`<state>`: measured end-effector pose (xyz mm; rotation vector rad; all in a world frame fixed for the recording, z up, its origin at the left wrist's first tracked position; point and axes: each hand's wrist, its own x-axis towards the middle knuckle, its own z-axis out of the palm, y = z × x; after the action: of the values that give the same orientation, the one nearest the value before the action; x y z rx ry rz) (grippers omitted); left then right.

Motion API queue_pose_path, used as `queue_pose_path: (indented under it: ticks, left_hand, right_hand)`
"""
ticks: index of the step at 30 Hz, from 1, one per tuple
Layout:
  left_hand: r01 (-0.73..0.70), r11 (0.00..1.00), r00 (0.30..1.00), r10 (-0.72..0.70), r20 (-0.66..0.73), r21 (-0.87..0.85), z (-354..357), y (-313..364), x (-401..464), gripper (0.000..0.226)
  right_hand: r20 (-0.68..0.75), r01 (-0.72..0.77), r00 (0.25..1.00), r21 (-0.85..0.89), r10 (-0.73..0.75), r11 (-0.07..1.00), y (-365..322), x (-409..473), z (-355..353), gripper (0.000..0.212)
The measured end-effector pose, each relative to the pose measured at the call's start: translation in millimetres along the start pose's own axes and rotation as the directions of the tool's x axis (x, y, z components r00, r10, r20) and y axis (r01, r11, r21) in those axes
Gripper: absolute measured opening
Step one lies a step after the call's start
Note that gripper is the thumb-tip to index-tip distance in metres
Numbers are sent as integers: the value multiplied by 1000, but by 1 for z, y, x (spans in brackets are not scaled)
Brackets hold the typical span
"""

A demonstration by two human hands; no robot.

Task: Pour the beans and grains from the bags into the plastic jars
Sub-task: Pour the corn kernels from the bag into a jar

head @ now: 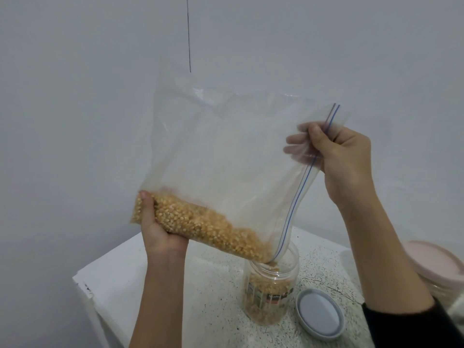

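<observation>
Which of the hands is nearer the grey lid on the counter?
Right. The right hand grips the bag's zip edge above the grey lid; the left hand holds the bag's far corner.

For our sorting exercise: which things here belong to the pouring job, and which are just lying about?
In use: zip bag, yellow kernels, open plastic jar, left hand, right hand.

Lying about: grey lid beside the jar, pink-lidded container at right.

Home kitchen corner, speckled countertop (pixel 218 285), plain white wall (pixel 75 96), food jar (pixel 271 292)
</observation>
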<state>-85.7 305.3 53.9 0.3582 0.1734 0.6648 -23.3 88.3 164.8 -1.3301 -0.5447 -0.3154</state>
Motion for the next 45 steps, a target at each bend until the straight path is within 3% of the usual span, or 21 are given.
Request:
queue_pose_path:
  ticks: [17,30,45]
  left_hand:
    - [-26,1000,997,25,67,18,12,5,-1,37]
    - [-33,999,992,29,122,30,22,8,1,28]
    - [-55,998,995,54,87,11,22,9,1,21]
  right_hand:
    - [-18,-27,999,82,29,996,5,-2,-13,24]
    - [-65,-40,997,132,49,990,10,-7,-20,24]
    - [-62,-42,997,132,50,990,9,-7,-20,24]
